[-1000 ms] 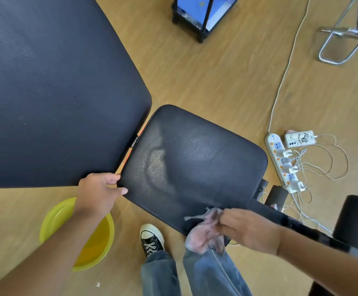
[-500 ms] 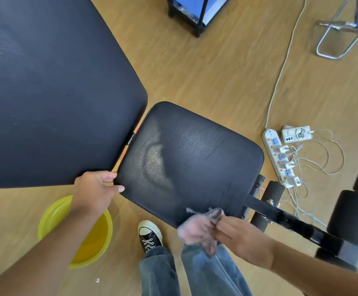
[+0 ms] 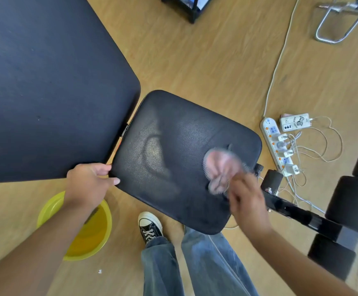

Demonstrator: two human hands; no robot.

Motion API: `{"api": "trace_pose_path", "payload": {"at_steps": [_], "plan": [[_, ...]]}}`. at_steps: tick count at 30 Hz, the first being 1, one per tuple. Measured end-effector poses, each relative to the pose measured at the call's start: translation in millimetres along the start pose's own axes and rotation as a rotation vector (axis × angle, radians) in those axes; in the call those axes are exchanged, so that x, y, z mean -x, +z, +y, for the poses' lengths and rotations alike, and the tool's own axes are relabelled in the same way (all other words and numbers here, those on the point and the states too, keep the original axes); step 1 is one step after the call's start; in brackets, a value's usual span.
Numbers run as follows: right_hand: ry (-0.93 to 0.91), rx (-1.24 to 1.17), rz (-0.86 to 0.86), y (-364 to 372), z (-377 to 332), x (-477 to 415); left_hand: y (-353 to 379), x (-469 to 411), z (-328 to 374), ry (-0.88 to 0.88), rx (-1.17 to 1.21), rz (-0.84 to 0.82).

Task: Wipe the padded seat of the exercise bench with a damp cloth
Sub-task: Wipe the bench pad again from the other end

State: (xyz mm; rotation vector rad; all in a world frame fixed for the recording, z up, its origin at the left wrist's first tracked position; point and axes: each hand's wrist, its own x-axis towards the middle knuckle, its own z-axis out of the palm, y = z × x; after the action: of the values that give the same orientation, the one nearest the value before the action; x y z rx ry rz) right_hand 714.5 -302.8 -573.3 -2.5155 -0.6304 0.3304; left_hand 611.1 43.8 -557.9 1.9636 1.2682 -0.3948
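Note:
The black padded seat (image 3: pixel 180 150) of the bench fills the middle of the view, with a shiny damp patch on its left half. My right hand (image 3: pixel 247 199) holds a pink fringed cloth (image 3: pixel 221 167), blurred by motion, against the seat's right part. My left hand (image 3: pixel 88 184) grips the seat's near left corner, fingers curled over the edge beside the gap to the large black backrest pad (image 3: pixel 45 82).
A yellow basin (image 3: pixel 96 231) with liquid sits on the wooden floor under my left forearm. My shoe (image 3: pixel 150 227) and jeans are below the seat. A power strip (image 3: pixel 278 146) with tangled cables lies right, next to black foam rollers (image 3: pixel 353 201). A chrome frame (image 3: pixel 334 24) is at top right.
My right hand has swung the cloth up from the seat's near edge onto the right part of the pad. My left hand stays on the corner.

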Motion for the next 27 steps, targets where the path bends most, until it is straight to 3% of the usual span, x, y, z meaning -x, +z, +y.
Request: {"api": "trace_pose_path", "payload": {"at_steps": [4, 6, 7, 9, 13, 16, 18, 20, 22, 24, 25, 27], "plan": [[-0.314, 0.043, -0.424, 2.8, 8.8, 58.3, -1.2, 0.6, 1.4, -0.009, -0.011, -0.004], [-0.448, 0.100, -0.519, -1.0, 12.9, 62.1, -1.5, 0.2, 0.8, -0.008, -0.010, 0.002], [-0.425, 0.081, -0.518, -6.2, 13.6, 53.2, -1.6, -0.1, 0.9, -0.012, -0.008, 0.003], [-0.329, 0.070, -0.350, -18.0, 18.0, 20.1, -0.8, -0.1, 0.8, -0.018, -0.008, 0.000], [0.164, 0.151, 0.119, -24.6, 21.3, -69.3, -2.2, 0.0, 2.1, -0.029, -0.015, -0.010], [0.332, 0.113, 0.294, -4.5, 0.1, -66.1, -2.6, -0.5, 2.4, -0.046, -0.016, -0.013], [0.169, 0.029, 0.199, 13.7, -21.9, -27.9, -1.6, -0.7, 3.0, -0.056, -0.016, -0.012], [-0.091, 0.002, -0.116, 28.2, -39.7, 24.1, -2.3, 0.0, 4.4, -0.066, -0.021, -0.011], [-0.446, 0.116, -0.425, 27.2, -36.6, 64.1, -3.3, 0.9, 6.7, -0.068, -0.044, -0.010], [-0.710, 0.250, -0.537, 11.1, -10.1, 50.5, -3.0, 2.9, 9.8, -0.086, -0.056, -0.002], [-0.667, 0.262, -0.506, 2.4, -0.5, 30.7, -2.8, 3.5, 10.9, -0.098, -0.056, 0.003], [-0.313, 0.172, -0.245, -14.0, 9.8, -15.4, -2.5, 3.0, 10.7, -0.104, -0.049, 0.007]]}}
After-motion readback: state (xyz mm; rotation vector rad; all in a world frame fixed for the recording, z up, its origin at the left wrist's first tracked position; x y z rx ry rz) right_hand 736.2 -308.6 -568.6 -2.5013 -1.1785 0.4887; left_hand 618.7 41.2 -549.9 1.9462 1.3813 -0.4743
